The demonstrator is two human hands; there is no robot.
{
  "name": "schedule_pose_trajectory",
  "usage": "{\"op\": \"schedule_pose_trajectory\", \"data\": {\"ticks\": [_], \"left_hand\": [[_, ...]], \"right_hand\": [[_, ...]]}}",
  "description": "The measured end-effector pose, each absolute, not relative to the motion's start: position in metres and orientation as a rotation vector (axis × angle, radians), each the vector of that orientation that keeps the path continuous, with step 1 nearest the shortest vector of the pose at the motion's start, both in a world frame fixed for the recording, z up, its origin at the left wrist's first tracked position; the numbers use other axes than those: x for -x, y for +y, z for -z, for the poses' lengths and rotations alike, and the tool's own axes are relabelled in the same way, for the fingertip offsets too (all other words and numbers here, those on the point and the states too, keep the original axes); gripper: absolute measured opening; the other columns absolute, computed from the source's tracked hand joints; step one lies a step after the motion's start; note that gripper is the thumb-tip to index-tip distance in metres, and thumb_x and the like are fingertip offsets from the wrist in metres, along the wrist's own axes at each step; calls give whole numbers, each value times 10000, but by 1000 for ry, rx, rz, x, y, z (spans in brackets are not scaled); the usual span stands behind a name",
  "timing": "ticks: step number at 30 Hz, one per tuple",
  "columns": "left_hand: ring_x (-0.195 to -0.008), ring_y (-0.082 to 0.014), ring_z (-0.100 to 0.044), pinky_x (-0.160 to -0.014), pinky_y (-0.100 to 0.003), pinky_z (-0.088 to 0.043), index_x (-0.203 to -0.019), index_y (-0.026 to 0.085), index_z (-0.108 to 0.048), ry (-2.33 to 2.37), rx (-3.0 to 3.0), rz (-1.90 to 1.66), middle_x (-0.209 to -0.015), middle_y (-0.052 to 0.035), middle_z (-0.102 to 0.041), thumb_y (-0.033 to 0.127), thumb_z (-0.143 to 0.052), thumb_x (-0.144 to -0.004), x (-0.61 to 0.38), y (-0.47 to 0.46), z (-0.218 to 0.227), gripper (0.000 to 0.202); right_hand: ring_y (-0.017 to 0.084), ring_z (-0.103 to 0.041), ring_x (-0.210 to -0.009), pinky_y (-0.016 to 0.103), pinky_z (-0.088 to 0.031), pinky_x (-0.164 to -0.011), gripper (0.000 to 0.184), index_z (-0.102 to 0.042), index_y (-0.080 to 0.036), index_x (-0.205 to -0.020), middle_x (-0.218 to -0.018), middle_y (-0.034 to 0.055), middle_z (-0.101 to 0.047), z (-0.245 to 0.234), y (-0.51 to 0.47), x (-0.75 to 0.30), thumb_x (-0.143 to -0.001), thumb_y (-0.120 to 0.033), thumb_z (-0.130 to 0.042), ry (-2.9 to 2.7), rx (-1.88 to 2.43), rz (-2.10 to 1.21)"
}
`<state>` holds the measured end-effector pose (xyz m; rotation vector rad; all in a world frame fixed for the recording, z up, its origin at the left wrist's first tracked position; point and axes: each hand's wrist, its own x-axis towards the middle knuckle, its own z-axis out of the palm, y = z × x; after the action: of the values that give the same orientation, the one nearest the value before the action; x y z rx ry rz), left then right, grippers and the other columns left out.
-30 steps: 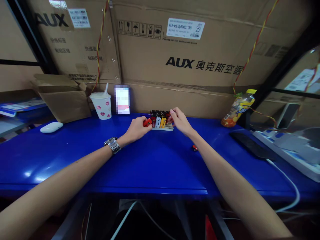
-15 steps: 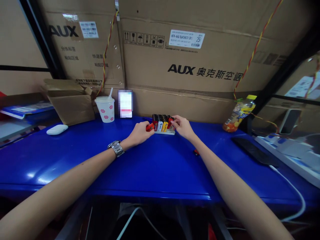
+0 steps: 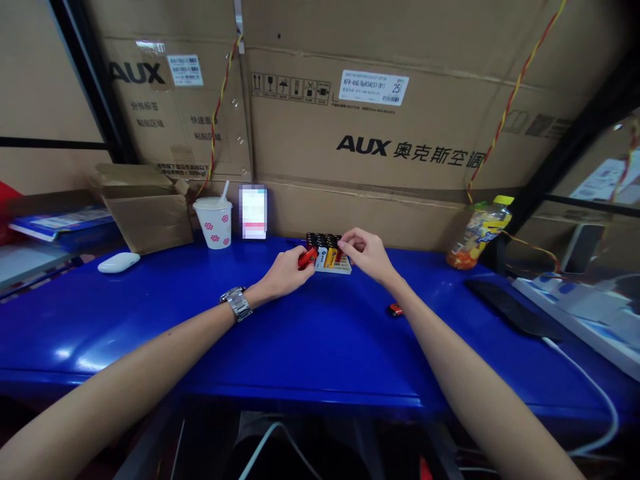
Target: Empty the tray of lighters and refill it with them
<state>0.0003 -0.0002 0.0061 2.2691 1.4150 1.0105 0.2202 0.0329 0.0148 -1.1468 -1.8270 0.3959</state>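
At the far left a blue folder [image 3: 60, 223] lies on a grey shelf, and an open cardboard carton [image 3: 145, 217] sits at the back of the glossy blue tabletop [image 3: 150, 327], whose painted surface catches the light in soft white patches. Next along is a smooth white oval, probably a wireless mouse [image 3: 119, 263] (it could as easily be an earbud case), then a paper cup [image 3: 213, 223] printed with pink flowers, its domed lid pierced by a straw, and a pixelated card [image 3: 253, 212] standing upright against the cardboard behind.

Mid-table, the left hand [image 3: 285, 275], a steel link watch [image 3: 236, 303] on its wrist, curls its fingers and pinches a red lighter [image 3: 308, 258] against the thumb, tilted and just beside the left end of a white plastic tray [image 3: 336, 270]. The tray holds a block of upright lighters [image 3: 325, 250] with black tops and red, white and yellow bodies. The right hand [image 3: 365, 255] is over the tray's right end, fingers bent and loosely together, its fingertips [image 3: 345, 239] at the lighter tops; whether they grip one, I cannot tell.

Further right, a small red object [image 3: 396, 309] lies alone on the table, then a clear plastic bottle [image 3: 480, 233] with a yellow cap, a flat black slab [image 3: 510, 310] and a white power strip [image 3: 570, 310]
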Motion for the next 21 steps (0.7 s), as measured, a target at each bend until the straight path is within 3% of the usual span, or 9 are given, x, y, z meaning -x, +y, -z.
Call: {"op": "schedule_pose_trajectory", "data": {"ticks": [3,7,11,14,21], "left_hand": [[-527,-112,-393,-527,-272,-283,-711,192,-474,1347,-2292,-1046,-598,22,-503,243,-521,-754,-3,-4,-7,82],[-525,-107,-391,-517,-268,-281,-662,189,-469,1263,-2312,-1060,-581,27,-504,245,-520,-760,-6,-8,-8,124],[-565,-119,-500,-551,-263,-376,-766,173,-546,1181,-2250,-1070,-651,4,-593,241,-539,-754,-6,-6,-5,69],[-676,-141,-611,-640,-274,-477,-930,155,-558,1078,-2107,-1082,-831,-51,-672,240,-557,-748,-5,-3,-2,201],[-678,-142,-631,-631,-260,-499,-881,159,-539,1144,-2123,-1019,-829,-68,-670,214,-536,-749,-3,-3,-4,143]], "right_hand": [[116,-487,-526,250,-390,-521,265,-590,-179,-773,-611,3,-573,-24,17,-203,-790,-444,-597,-1933,1064,-535],[100,-473,-509,227,-373,-493,292,-599,-177,-886,-588,-29,-543,-26,7,-183,-770,-443,-634,-2049,937,-682],[103,-501,-484,242,-409,-486,299,-552,-179,-808,-589,-26,-545,-31,11,-191,-730,-446,-663,-1976,929,-757],[102,-496,-458,252,-403,-469,318,-543,-178,-793,-592,-18,-558,-36,19,-217,-691,-440,-692,-1848,975,-705],[104,-481,-453,256,-376,-456,284,-551,-173,-762,-563,-19,-531,-18,45,-256,-696,-413,-686,-1808,1145,-519]]}}
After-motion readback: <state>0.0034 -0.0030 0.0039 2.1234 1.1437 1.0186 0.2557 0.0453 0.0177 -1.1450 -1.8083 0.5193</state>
